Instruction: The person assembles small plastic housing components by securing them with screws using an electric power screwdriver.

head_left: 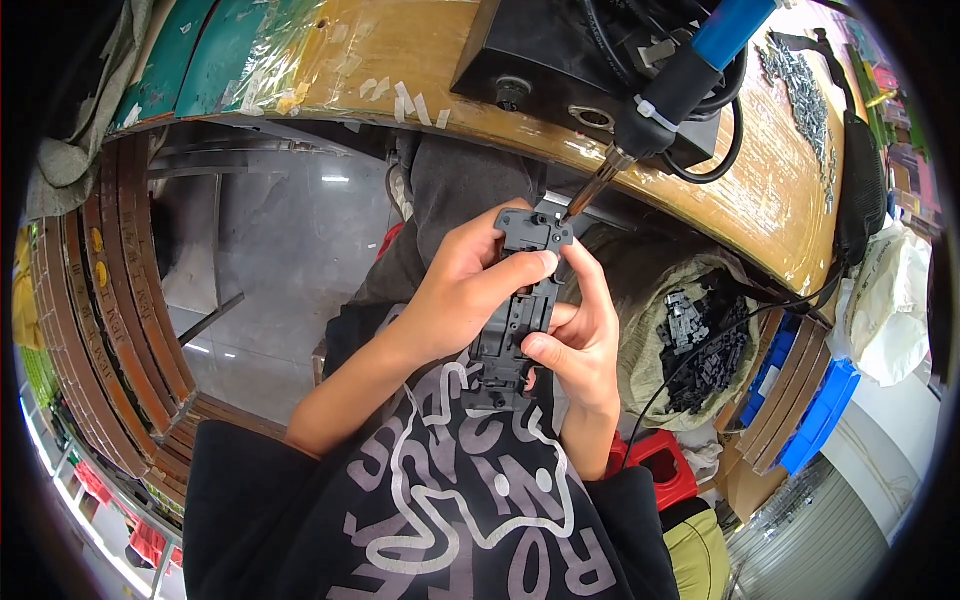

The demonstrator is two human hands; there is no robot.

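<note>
A long black plastic housing (518,322), with holes and raised posts, is held in front of my chest. My left hand (465,285) grips its left side, the thumb lying across its upper part. From the right, my right hand (588,345) clasps it, thumb on the lower half and a finger along the upper right edge. A corded tool like a soldering iron (645,120), with a blue and black handle, points down at the housing's far end. Its brownish metal tip ends at or just above the upper right corner; contact is hard to tell.
A worn wooden workbench (390,60) runs across the far side, bearing a black box (560,75) with cables and a heap of small metal pieces (800,90). A sack (650,375) of black parts stands at right, near a red stool (665,465) and blue bins (820,415).
</note>
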